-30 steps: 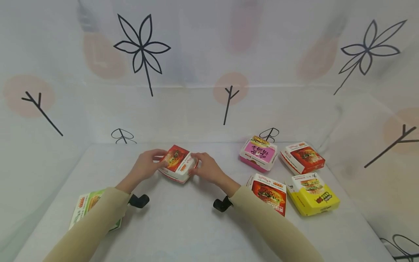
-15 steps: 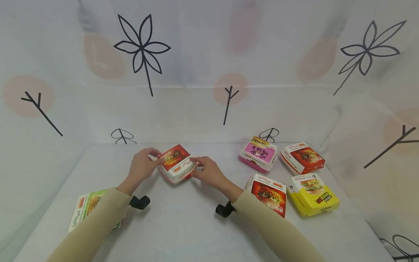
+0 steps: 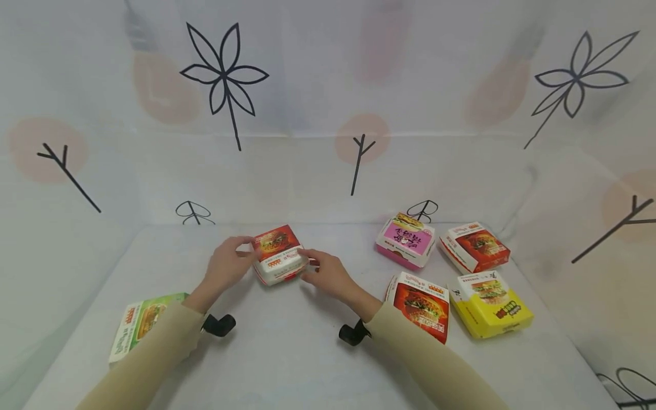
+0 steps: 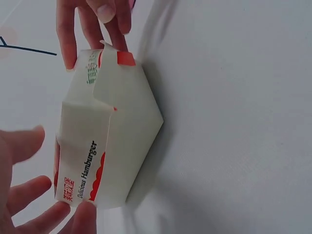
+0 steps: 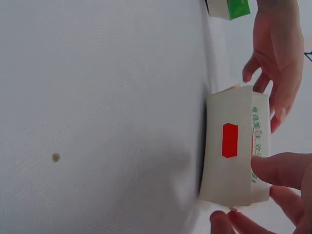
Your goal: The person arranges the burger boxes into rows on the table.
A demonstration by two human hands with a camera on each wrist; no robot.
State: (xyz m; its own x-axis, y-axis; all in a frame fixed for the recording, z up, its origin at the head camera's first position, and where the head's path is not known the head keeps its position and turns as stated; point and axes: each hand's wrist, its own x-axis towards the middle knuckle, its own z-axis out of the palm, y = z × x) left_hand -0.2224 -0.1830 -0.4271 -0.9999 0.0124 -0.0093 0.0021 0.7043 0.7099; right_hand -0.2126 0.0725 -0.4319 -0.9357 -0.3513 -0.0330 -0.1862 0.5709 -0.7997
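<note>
A red-and-white burger box sits on the white-covered table near its back edge, between the two hands. My right hand pinches its right front corner, the thumb on the lid and fingers against the side, as the right wrist view shows. To its left is my left hand, fingers loosely bent. In the left wrist view, the left thumb stands clear of the box while some fingertips touch or nearly touch its end. "Delicious Hamburger" is printed on that side.
At right stand a pink box, a red-and-white box, a yellow box and another red box, partly behind the right sleeve. A green box lies partly under the left forearm. Patterned cloth walls the table.
The burger box has turned clockwise, its front edge now facing more toward me. The left thumb has come off its lid. The right hand has shifted slightly nearer, still at the box.
</note>
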